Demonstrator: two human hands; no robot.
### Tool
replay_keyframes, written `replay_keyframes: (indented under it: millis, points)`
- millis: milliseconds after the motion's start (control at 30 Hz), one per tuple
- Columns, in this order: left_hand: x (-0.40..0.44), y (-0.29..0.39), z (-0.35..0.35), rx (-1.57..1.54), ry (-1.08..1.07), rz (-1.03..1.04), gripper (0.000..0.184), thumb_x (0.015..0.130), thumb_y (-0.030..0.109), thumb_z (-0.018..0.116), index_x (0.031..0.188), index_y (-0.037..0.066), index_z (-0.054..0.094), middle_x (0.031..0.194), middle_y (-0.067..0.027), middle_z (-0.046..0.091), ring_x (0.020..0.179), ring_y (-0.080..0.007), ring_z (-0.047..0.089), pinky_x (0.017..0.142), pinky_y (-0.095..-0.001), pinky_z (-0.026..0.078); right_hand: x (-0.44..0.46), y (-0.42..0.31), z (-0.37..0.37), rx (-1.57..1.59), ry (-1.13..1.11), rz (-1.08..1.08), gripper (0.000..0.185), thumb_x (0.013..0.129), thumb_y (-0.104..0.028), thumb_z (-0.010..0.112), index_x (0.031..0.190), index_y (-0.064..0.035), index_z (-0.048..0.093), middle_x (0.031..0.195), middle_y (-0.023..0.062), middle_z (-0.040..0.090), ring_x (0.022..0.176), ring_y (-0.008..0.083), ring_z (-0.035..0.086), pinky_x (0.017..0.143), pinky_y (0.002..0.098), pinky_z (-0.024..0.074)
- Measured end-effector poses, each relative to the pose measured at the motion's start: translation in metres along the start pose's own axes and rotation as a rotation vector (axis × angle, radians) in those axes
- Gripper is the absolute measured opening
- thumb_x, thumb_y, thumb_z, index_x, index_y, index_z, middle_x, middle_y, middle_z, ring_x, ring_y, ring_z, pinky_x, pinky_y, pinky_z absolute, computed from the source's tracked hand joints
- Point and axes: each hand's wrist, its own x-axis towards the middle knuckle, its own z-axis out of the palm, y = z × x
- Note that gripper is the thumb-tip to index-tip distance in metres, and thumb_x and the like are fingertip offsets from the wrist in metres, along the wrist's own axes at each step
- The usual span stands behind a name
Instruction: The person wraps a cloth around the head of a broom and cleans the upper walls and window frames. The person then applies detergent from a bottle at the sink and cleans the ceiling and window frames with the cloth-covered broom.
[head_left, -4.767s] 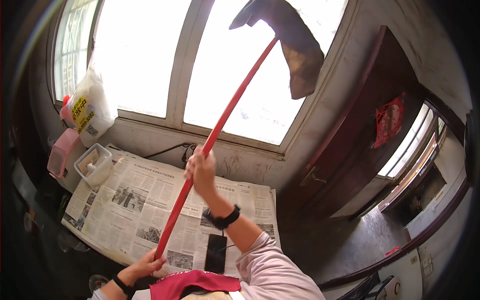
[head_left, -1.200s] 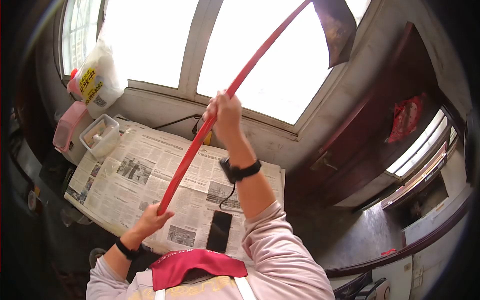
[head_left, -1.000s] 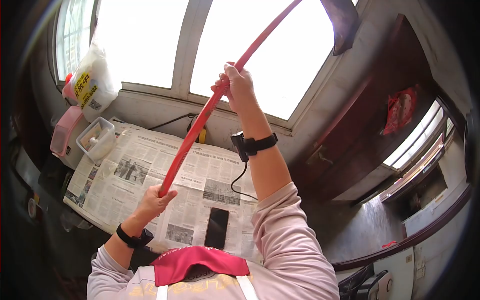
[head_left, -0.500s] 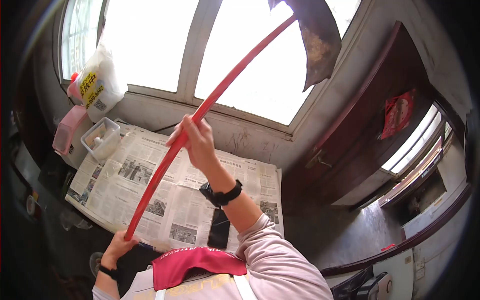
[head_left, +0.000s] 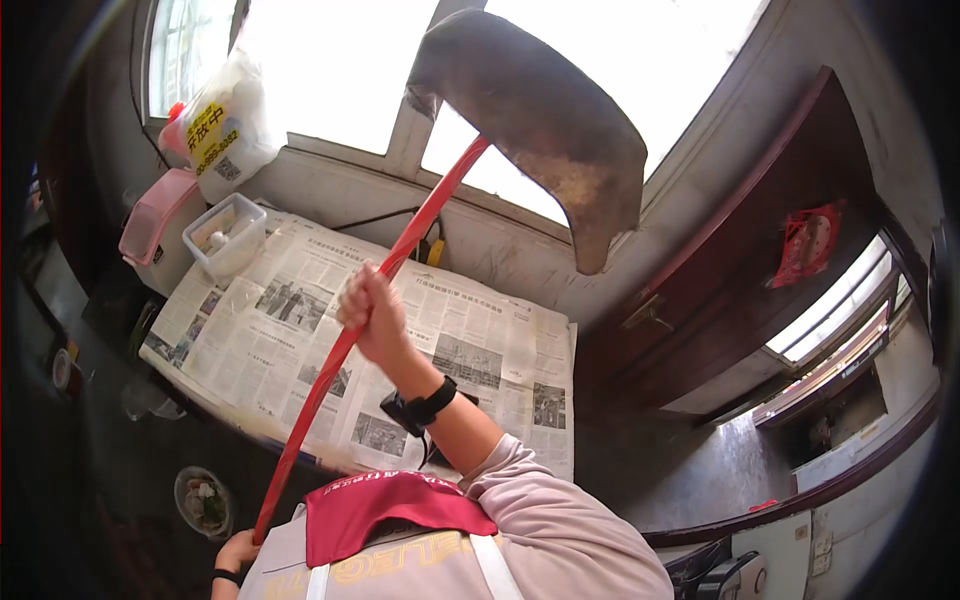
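Note:
A long red pole (head_left: 320, 395) slants up from the lower left, carrying a wide, dark, curved flap-like head (head_left: 545, 110) with a worn brownish patch. What kind of tool it is I cannot tell. Wrapped around the pole's middle is my right hand (head_left: 372, 315), with a black band on the wrist. My left hand (head_left: 238, 552) closes on the pole's lower end, partly cut off by my sleeve and body. The flap head hangs in front of the bright window (head_left: 330, 70), above the newspaper-covered table (head_left: 500, 400).
At the table's back left stand a clear plastic box (head_left: 225, 240), a pink-lidded container (head_left: 160, 225) and a stuffed plastic bag (head_left: 235, 130). A bowl of food (head_left: 204, 502) sits low on the left. To the right is a dark red door (head_left: 700, 260) with a handle.
The flap head has swung down and left, turning so more of its face shows. Both hands have come lower with the pole. The phone on the newspaper is no longer visible.

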Motion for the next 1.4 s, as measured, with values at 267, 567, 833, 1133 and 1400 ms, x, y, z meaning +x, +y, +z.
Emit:
replay_keyframes:
  millis: [267, 567, 833, 1133, 1400]
  points:
    - [-0.042, 0.039, -0.012, 0.096, 0.132, -0.083, 0.025, 0.058, 0.014, 0.073, 0.077, 0.003, 0.061, 0.070, -0.0135, 0.062, 0.064, -0.0250, 0.061, 0.062, -0.0349, 0.046, -0.043, 0.088, 0.009, -0.166, 0.003, 0.201, 0.022, 0.091, -0.024, 0.054, 0.074, -0.0095, 0.049, 0.060, -0.0017, 0.045, 0.054, 0.0101, 0.050, 0.059, 0.0293, 0.0496]
    - [-0.041, 0.312, 0.007, 0.236, 0.940, 0.506, 0.017, 0.075, 0.013, 0.067, 0.082, 0.003, 0.055, 0.062, -0.0135, 0.053, 0.055, -0.0240, 0.054, 0.052, -0.0340, 0.040, -0.086, 0.167, 0.042, -0.270, -0.136, 0.368, 0.016, 0.087, -0.020, 0.059, 0.082, -0.0048, 0.057, 0.068, 0.0005, 0.059, 0.064, 0.0103, 0.059, 0.059, 0.0236, 0.0477]
    - [-0.045, 0.248, -0.019, 0.277, 0.949, 0.398, 0.033, 0.075, 0.015, 0.069, 0.058, 0.002, 0.044, 0.049, -0.0085, 0.037, 0.044, -0.0168, 0.034, 0.045, -0.0313, 0.030, -0.070, 0.043, 0.073, -1.046, -0.658, 0.067, 0.020, 0.080, -0.021, 0.061, 0.088, -0.0029, 0.063, 0.076, 0.0157, 0.062, 0.069, 0.0343, 0.060, 0.063, 0.0386, 0.0484]
    - [-0.083, 0.190, 0.005, 0.035, 0.891, 0.290, 0.031, 0.077, 0.015, 0.068, 0.061, 0.004, 0.045, 0.053, 0.0024, 0.032, 0.052, -0.0075, 0.030, 0.046, -0.0262, 0.027, 0.059, -0.160, -0.027, -1.232, 0.001, -0.080, 0.046, 0.091, -0.042, 0.043, 0.105, -0.0005, 0.058, 0.095, 0.0110, 0.059, 0.091, 0.0192, 0.057, 0.078, 0.0306, 0.0471]
    - [-0.095, 0.181, 0.026, -0.047, 0.856, 0.292, 0.024, 0.079, 0.017, 0.067, 0.067, 0.003, 0.053, 0.057, 0.0050, 0.040, 0.056, -0.0051, 0.035, 0.050, -0.0235, 0.032, 0.045, -0.134, -0.050, -0.942, -0.226, 0.395, 0.051, 0.088, -0.043, 0.051, 0.118, -0.0017, 0.053, 0.106, 0.0135, 0.060, 0.099, 0.0160, 0.055, 0.088, 0.0315, 0.0438]
